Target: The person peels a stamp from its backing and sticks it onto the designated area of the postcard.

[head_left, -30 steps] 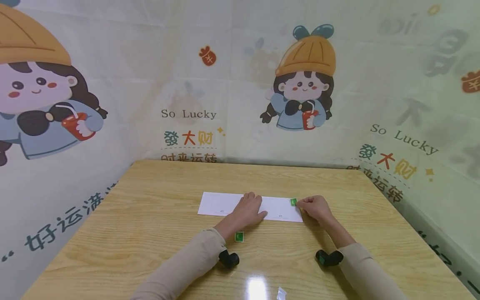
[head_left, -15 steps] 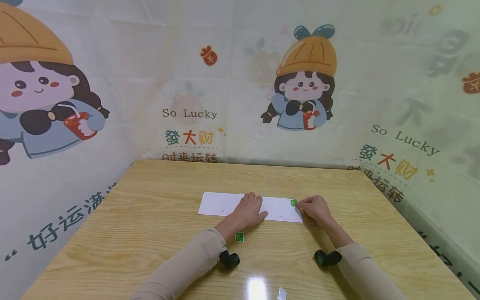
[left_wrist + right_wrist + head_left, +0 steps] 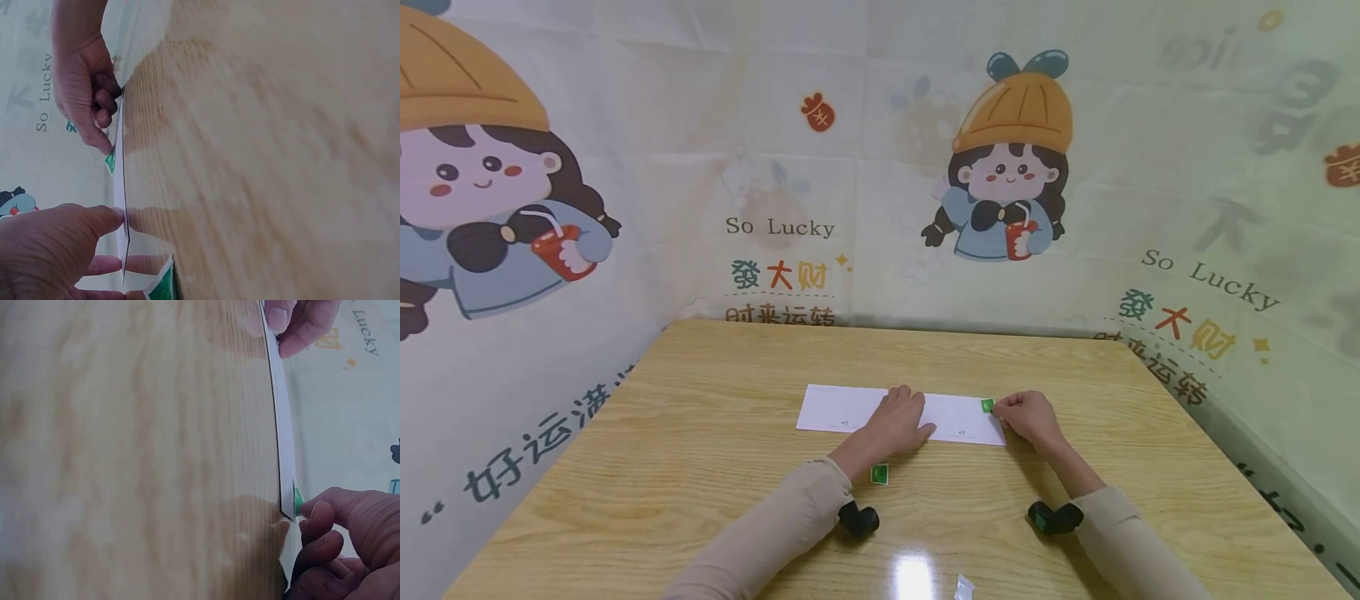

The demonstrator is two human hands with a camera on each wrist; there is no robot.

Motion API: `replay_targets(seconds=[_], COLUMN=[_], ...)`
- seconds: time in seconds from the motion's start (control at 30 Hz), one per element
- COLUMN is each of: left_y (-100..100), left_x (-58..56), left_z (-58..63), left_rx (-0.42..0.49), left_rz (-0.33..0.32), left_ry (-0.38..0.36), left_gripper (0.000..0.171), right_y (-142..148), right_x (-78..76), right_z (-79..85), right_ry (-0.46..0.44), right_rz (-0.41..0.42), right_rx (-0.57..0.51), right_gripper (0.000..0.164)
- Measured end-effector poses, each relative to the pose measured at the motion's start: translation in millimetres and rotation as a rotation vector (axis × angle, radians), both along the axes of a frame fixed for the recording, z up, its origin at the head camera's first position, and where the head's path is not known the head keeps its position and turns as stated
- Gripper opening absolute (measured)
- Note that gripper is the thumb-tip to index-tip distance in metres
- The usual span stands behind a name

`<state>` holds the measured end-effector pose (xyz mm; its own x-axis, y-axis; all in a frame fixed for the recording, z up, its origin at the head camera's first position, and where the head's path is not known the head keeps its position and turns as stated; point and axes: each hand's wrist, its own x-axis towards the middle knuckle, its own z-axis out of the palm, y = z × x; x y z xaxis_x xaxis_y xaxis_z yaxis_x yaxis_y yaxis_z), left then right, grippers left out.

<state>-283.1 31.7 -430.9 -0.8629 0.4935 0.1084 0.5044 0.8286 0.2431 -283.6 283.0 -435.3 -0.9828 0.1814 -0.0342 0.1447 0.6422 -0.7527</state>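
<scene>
Two white envelopes [image 3: 958,408] lie end to end on the table, each with small print near its lower edge. My left hand [image 3: 897,421] rests across their middle, fingers spread and pressing down, hiding where they meet. At the upper right corner of the right envelope, my right hand [image 3: 1032,415] pinches a small green stamp [image 3: 988,406] by its right edge. The right wrist view shows this stamp [image 3: 298,500] tilted up from the envelope, thumb and forefinger at its side. A second green stamp [image 3: 879,474] with a pale border lies on the wood below my left wrist.
The wooden table [image 3: 715,367] reaches back to a printed cloth backdrop [image 3: 880,167]. A crumpled clear scrap [image 3: 964,587] lies at the near edge, beside a bright light reflection. Black wrist cameras [image 3: 859,520] hang under both sleeves, low over the table.
The stamp in my right fingers has shifted very slightly down and to the right at the envelope's corner. My left hand stays in place.
</scene>
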Motion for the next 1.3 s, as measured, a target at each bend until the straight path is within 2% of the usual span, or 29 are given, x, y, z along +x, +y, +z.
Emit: replay_targets(seconds=[0.1,0.3,0.6,0.87,1.07,1.2,1.3], left_y=[0,-1,-2,-2,-2,-2,-3], left_x=[-0.2,-1.2,-0.1,0.1,-0.4,-0.8,-0.5], left_z=[-0.4,-0.6,-0.6,-0.7,-0.6,-0.8,-0.2], left_rx=[0.005,0.009,-0.003,-0.002,-0.004,-0.003,-0.002], left_rz=[0.000,0.003,-0.005,-0.013,-0.017,-0.017,-0.019], left_ry=[-0.004,0.000,0.012,0.019,0.027,0.020,0.025], left_gripper=[0.047,0.047,0.050,0.047,0.045,0.045,0.046], right_y=[-1,-3,-11,-14,-9,-8,-10], right_x=[1.7,8.0,23.5,30.0,29.8,31.0,34.7], right_z=[2.1,9.7,20.9,15.1,6.0,2.7,6.5], right_ry=[0.059,0.212,0.213,0.314,0.431,0.396,0.347], right_rz=[0.012,0.062,0.219,0.347,0.438,0.484,0.504], right_rx=[0.035,0.202,0.460,0.661,0.717,0.712,0.687], right_gripper=[0.022,0.022,0.036,0.045,0.043,0.044,0.044])
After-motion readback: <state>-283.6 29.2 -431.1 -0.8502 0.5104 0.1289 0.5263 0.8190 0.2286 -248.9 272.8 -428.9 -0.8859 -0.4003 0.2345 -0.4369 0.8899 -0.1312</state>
